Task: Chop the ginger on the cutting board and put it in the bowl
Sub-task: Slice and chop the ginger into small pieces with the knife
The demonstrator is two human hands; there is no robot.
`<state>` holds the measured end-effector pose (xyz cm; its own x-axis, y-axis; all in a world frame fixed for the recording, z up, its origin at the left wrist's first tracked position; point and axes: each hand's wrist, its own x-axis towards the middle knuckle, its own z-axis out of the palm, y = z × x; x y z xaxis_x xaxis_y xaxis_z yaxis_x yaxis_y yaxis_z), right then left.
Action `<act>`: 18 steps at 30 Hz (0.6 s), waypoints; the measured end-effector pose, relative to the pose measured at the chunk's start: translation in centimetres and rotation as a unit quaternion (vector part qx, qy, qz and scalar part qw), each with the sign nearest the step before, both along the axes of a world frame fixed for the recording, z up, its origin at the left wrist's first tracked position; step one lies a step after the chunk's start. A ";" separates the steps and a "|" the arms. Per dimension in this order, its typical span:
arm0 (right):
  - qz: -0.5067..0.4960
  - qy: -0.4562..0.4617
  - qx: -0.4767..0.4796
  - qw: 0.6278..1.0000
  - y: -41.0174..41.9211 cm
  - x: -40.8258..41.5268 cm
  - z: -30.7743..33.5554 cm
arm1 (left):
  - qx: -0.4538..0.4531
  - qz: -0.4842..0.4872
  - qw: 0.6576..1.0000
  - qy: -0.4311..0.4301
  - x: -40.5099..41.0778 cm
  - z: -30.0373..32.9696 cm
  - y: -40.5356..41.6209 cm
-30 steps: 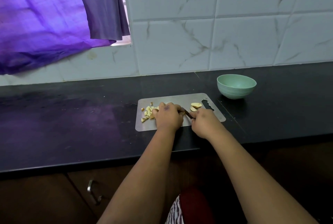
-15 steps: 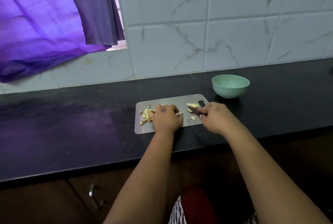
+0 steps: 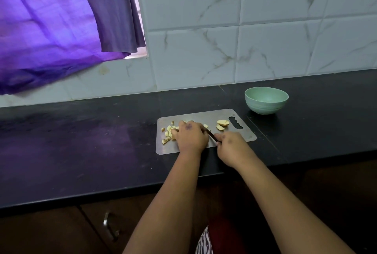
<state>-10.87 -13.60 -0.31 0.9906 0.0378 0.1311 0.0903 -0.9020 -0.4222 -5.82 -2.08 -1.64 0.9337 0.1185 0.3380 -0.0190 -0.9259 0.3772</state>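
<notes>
Head view: on the black counter [image 3: 81,151] lies a metal cutting board [image 3: 244,135]. The left hand [image 3: 190,136] rests curled over the ginger being cut, apparently pinning it (the piece itself is hidden). Chopped ginger bits [image 3: 168,131] lie just left of it; two larger ginger slices [image 3: 222,124] sit near the board's handle slot. The right hand [image 3: 231,147] grips a knife [image 3: 211,134]. The green bowl [image 3: 266,100] stands beyond the board's right corner.
</notes>
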 end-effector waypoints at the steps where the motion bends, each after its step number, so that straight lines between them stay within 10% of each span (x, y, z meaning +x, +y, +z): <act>1: 0.000 0.010 -0.016 1.000 0.2 0.2 0.2 | 0.000 0.002 1.000 0.000 0.0 0.0 0.0; 10: 0.013 0.120 -0.113 0.986 -1.0 0.6 5.5 | 0.019 0.013 1.000 0.004 0.0 -0.1 -0.1; 18: 0.034 0.079 0.064 0.994 -5.6 -1.6 5.6 | 0.003 0.045 0.998 -0.044 0.0 -0.2 0.1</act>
